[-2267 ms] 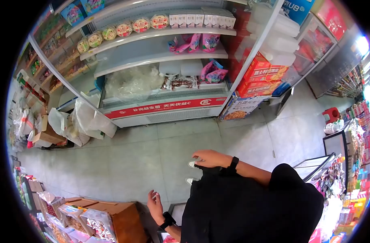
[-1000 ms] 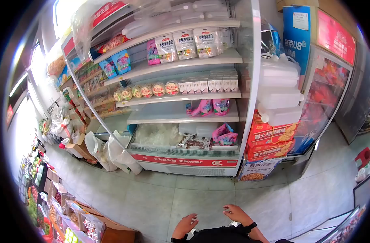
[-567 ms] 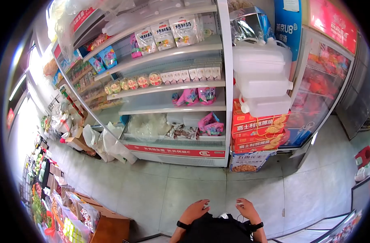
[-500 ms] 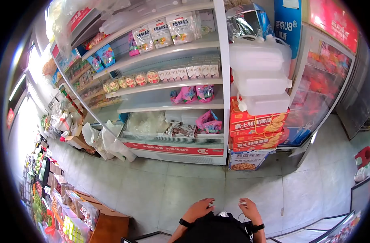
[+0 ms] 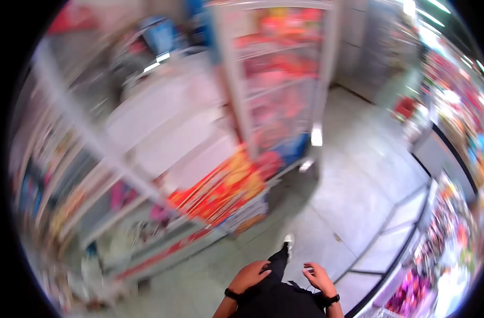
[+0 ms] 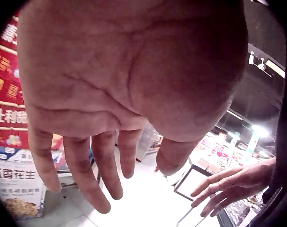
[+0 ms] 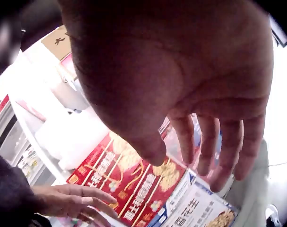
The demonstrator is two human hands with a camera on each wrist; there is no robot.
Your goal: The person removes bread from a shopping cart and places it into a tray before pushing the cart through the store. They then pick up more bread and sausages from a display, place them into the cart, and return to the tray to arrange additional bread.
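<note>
Both hands are free of objects in front of the dark clothing at the bottom of the head view. My left hand (image 5: 251,277) has its fingers loosely bent; in the left wrist view its palm faces the camera and the fingers hang down, apart. My right hand (image 5: 318,277) is held a short way to its right, fingers relaxed, its bare palm filling the top of the right wrist view. Beyond the hands stand stacked red cracker boxes (image 7: 134,175) on a white box with a peanut picture (image 7: 200,203). The head view is motion-blurred.
White plastic jugs (image 5: 173,127) sit on the red boxes, beside a display cabinet (image 5: 284,79) with red packages. An open shelf unit is at the left, its post (image 5: 88,127) slanting. Black-framed panels (image 5: 369,270) and bagged goods line the right. A white shoe (image 5: 288,241) is on the tiled floor.
The head view has swung right, so the shelf unit now lies at the left edge and the cabinet nearer the middle. Both hands have come in front of the body, still holding nothing.
</note>
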